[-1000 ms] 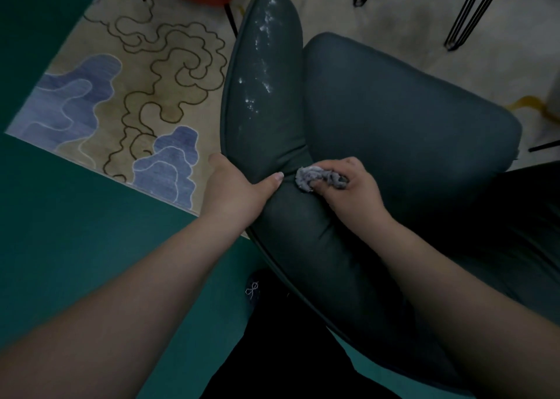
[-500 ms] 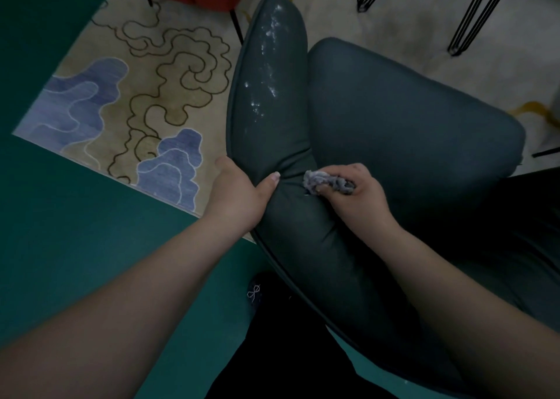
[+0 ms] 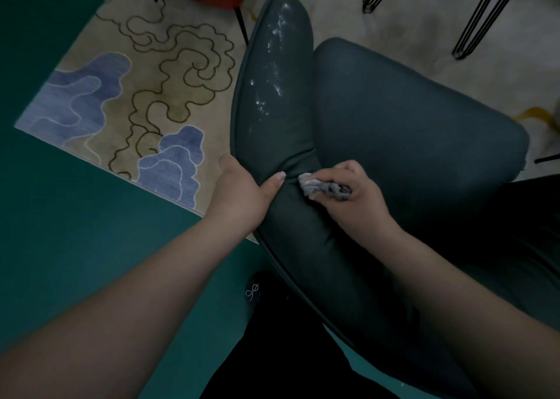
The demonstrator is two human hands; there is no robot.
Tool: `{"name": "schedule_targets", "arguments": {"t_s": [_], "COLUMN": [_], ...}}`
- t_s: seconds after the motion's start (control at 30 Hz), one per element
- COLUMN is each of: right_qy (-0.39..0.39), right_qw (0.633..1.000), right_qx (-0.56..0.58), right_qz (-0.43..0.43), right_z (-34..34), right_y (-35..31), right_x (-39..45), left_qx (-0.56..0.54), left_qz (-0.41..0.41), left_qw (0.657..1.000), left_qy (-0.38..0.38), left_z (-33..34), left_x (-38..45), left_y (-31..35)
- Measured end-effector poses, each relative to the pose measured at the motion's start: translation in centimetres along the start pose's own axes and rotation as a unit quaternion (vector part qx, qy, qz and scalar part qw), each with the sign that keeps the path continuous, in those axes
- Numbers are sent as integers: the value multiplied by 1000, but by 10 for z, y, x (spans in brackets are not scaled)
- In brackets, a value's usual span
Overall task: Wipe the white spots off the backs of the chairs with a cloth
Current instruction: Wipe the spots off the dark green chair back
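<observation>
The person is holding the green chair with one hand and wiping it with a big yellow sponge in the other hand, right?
Not quite. The head view shows the right hand gripping a small crumpled grey cloth, not a big yellow sponge. The rest is right: the left hand holds the green chair, and the cloth is against it.

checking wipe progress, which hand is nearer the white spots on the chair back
Left. The left hand grips the chair back edge just below the white spots. The right hand, holding the cloth, sits lower and further right.
</observation>
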State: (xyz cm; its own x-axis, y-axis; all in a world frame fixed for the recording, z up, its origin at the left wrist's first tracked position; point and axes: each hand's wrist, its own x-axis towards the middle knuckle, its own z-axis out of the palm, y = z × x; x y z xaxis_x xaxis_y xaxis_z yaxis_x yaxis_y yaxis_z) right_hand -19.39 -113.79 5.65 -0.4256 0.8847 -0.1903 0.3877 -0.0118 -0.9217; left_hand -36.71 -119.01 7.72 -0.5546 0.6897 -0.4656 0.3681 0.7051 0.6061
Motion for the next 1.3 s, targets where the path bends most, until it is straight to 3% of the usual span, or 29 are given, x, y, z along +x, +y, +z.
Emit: {"name": "schedule_targets", "arguments": {"t_s": [0.17, 0.33, 0.47, 0.6, 0.73, 0.9, 1.03, 1.2, 1.3], "right_qy": [42, -44, 20, 77, -5, -21, -101, 12, -32], "right_qw": [995, 999, 998, 993, 999, 998, 994, 999, 999], "right_qx": [-10, 18, -26, 36, 37, 53, 32, -5, 18], "right_qz": [88, 18, 62, 85, 5, 36, -37, 50, -11], "right_z": [-7, 2, 0, 5, 9, -11, -1, -18, -9], "right_y": [5, -7, -1, 2, -6, -1, -7, 8, 0], "right_x": [13, 4, 19, 20, 20, 14, 2, 17, 7], "left_qx": [-9, -13, -38, -62, -79, -60, -67, -79, -72], "left_qz": [-2, 1, 11, 21, 37, 35, 23, 12, 17], "left_qw": [1000, 1000, 999, 998, 996, 997, 997, 996, 996], "left_qy": [-8, -3, -14, -22, -22, -36, -33, -45, -43], "left_z": [-1, 0, 0, -4, -10, -17, -13, -15, -15], "left_x": [0, 2, -2, -4, -2, 0, 1, 1, 1], "left_y": [-1, -2, -3, -5, -7, -6, -6, -2, -2]}}
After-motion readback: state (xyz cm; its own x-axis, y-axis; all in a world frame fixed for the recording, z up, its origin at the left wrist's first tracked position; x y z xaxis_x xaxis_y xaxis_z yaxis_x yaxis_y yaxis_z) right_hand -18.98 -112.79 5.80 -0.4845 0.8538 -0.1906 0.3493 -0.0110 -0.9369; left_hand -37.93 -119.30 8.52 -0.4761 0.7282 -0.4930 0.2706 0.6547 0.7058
